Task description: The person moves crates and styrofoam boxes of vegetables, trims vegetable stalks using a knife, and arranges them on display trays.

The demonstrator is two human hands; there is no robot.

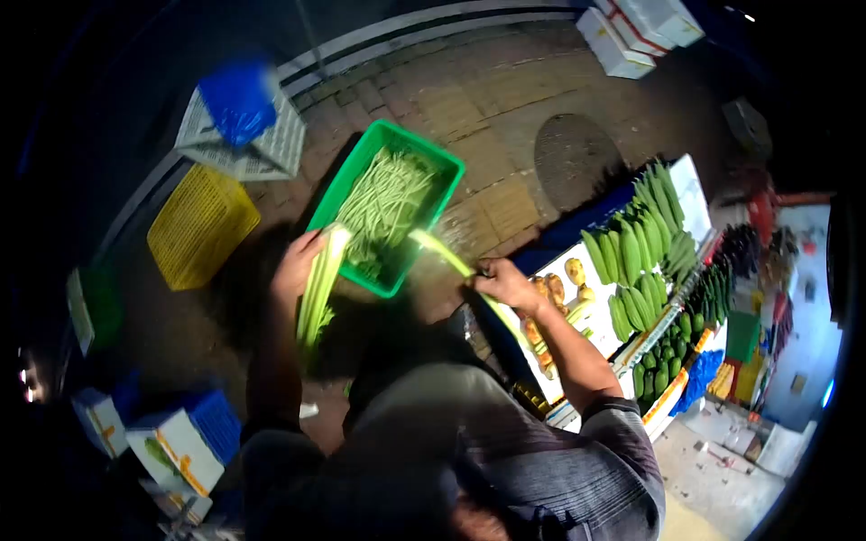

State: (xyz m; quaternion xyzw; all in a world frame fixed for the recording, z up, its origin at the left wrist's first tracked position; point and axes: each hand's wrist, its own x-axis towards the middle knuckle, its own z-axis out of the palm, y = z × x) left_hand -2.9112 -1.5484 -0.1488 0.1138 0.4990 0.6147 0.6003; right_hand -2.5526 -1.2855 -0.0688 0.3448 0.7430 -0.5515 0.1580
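You are wearing a dark shirt (379, 491), grey where light catches it and nearly black in shadow. Its right sleeve (609, 469) is short and loose, crossed by fine darker lines, with a dark band near the hem. Its left sleeve (275, 460) looks plain and darker. Beyond both shirt sleeves, your forearms are bare. Ahead of the shirt's dark middle lies a smooth, rounded patch of paler grey cloth (428, 397), its garment unclear.
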